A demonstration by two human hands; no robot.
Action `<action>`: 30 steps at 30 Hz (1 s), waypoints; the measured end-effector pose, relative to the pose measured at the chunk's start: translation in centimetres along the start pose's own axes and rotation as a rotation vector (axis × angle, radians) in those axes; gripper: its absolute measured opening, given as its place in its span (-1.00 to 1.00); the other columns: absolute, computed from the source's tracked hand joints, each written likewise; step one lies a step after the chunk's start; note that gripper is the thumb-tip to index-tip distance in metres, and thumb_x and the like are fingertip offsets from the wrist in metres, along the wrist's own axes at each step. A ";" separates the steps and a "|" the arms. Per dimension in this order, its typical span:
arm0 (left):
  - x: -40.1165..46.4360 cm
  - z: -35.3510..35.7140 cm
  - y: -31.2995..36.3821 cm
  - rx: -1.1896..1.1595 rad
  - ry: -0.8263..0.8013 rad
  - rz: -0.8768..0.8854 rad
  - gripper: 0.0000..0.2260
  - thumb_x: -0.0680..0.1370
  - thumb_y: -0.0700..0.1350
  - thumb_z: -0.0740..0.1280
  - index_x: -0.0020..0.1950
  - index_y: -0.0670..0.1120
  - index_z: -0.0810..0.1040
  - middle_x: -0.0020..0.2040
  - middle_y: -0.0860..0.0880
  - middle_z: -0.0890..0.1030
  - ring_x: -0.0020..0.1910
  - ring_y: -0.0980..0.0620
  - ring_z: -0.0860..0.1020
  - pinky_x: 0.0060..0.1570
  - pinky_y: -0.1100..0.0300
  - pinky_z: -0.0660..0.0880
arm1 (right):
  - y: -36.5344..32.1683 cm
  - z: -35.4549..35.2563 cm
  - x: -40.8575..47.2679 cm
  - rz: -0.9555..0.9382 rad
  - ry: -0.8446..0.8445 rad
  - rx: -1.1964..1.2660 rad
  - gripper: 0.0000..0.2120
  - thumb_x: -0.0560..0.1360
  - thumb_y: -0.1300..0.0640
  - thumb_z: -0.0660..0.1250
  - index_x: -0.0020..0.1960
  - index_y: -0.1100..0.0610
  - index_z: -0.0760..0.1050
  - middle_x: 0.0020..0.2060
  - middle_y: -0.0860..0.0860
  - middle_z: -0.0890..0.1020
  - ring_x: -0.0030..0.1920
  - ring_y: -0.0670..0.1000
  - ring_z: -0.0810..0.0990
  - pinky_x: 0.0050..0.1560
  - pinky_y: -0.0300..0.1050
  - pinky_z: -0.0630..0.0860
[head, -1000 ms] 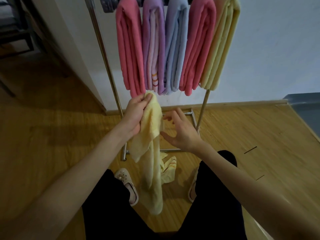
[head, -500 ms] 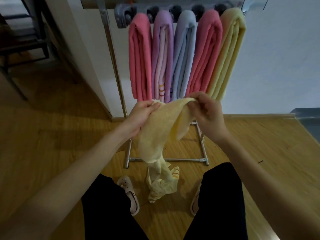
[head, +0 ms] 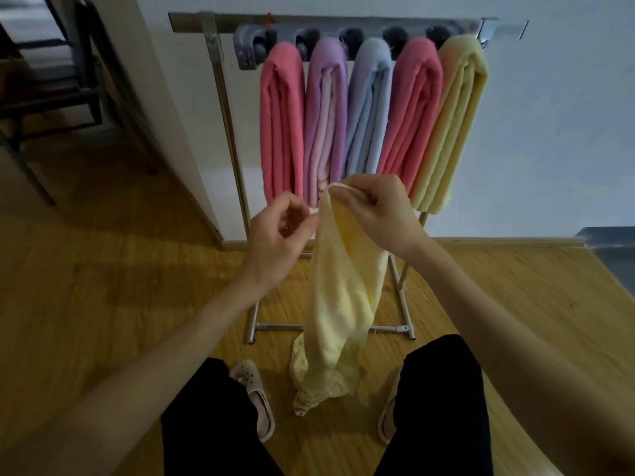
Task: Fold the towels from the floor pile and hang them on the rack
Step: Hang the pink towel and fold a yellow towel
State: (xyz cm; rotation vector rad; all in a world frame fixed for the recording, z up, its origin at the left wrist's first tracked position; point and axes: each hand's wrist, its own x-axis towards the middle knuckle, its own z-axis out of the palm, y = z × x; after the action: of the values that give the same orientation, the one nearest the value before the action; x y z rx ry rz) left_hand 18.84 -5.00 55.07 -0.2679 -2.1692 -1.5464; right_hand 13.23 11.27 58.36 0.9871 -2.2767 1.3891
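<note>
- Wooden floor [head: 103,304] runs back to a white wall [head: 549,132].
- Nearest, black-clad legs [head: 206,424] and pale slippers [head: 256,400].
- A yellow towel [head: 338,304] hangs between the knees, its lower end on the floor.
- The right hand [head: 381,214] pinches the towel's top corner.
- The left hand [head: 275,235] is just beside the towel's edge, fingers curled; whether it grips the cloth is unclear.
- Behind, the rack [head: 220,97] carries five folded towels [head: 371,108].
</note>
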 end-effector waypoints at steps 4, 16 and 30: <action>-1.2 0.3 -0.1 0.199 -0.042 0.032 -0.74 0.42 0.07 0.46 -0.24 -0.09 0.51 -0.35 0.04 0.55 -0.37 0.07 0.53 -0.36 0.19 0.48 | -0.4 0.7 -0.2 -0.003 -0.049 0.013 -0.67 0.56 0.17 0.31 -0.32 0.33 0.48 -0.51 -0.07 0.26 -0.45 -0.13 0.22 -0.39 -0.30 0.19; -2.0 0.0 -2.8 0.394 -0.063 -0.065 -0.85 0.57 -0.09 0.30 -0.16 -0.12 0.53 -0.32 0.02 0.56 -0.37 0.15 0.53 -0.38 0.36 0.43 | -0.2 -0.4 -1.2 -0.043 -0.059 0.011 -0.76 0.57 0.13 0.31 -0.09 0.30 0.64 -0.36 0.21 0.61 -0.35 0.19 0.54 -0.34 0.06 0.44; -1.6 -0.7 -1.9 -0.173 0.166 -0.540 -0.83 0.59 -0.22 0.25 -0.15 -0.19 0.59 -0.21 -0.18 0.54 -0.24 -0.06 0.52 -0.27 0.18 0.46 | 6.1 1.2 -9.0 0.008 -0.045 -0.301 -0.83 0.58 0.06 0.26 0.00 0.15 0.54 -0.40 -0.17 0.50 -0.42 -0.14 0.46 -0.41 -0.28 0.35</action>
State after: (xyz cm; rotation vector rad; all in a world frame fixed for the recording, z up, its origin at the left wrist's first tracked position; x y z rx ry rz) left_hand 19.66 -6.09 52.91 0.4157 -2.0775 -1.9619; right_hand 15.60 15.63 48.62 0.9182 -2.4320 0.9946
